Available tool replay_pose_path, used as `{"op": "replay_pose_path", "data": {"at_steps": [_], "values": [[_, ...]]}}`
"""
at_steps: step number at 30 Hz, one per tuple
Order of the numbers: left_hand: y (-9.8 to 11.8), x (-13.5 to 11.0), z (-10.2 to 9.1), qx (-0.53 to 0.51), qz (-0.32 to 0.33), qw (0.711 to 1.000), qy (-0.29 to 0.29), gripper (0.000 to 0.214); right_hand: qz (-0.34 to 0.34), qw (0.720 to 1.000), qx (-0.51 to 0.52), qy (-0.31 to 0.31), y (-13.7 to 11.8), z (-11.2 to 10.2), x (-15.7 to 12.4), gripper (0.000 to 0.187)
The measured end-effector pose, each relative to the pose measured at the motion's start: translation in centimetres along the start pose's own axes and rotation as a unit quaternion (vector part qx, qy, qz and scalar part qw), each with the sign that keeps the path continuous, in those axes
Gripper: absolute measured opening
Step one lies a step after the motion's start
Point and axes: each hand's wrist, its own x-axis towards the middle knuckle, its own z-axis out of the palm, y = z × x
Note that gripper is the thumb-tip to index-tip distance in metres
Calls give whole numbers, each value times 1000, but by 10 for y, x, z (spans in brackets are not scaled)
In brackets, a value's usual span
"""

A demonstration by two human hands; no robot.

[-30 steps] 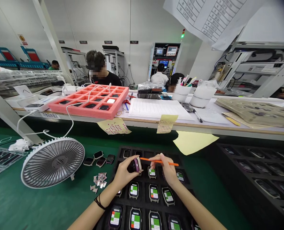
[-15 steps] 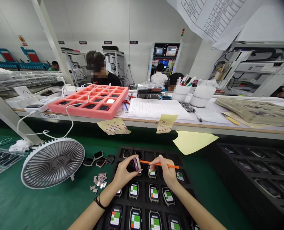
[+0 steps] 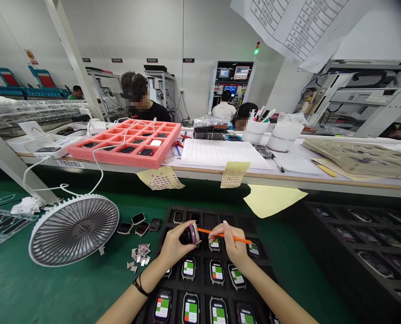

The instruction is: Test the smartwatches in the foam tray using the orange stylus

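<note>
Smartwatch [image 3: 189, 235], as far as this small view shows, sits clenched in the fingers of the left hand [image 3: 176, 245], held above a black foam tray [image 3: 207, 220] of watches with lit screens. The right hand [image 3: 229, 246] has drawn slightly closer, its fingers grasping an orange stick [image 3: 225, 238] whose tip now rests at the watch's edge. Both hands stay over the tray, which lies on a green mat [image 3: 85, 292].

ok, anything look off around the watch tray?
Two things stand out. A loose pile of small scraps lies on the green mat, left of the black foam tray. Four smartwatches also sit out on the mat beside the tray, not in its cells.
</note>
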Motion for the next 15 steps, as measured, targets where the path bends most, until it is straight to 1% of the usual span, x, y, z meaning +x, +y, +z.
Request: {"op": "replay_pose_path", "data": {"at_steps": [6, 12, 15], "values": [[1, 2, 2, -3, -18, 1000, 4, 51, 53, 998, 30, -28, -2, 1, 7, 44], [0, 2, 1, -1, -10, 1000, -2, 54, 36, 997, 39, -64, -4, 3, 6, 40], [0, 2, 2, 0, -8, 1000, -2, 53, 41, 997, 32, -60, -4, 4, 5, 41]]}}
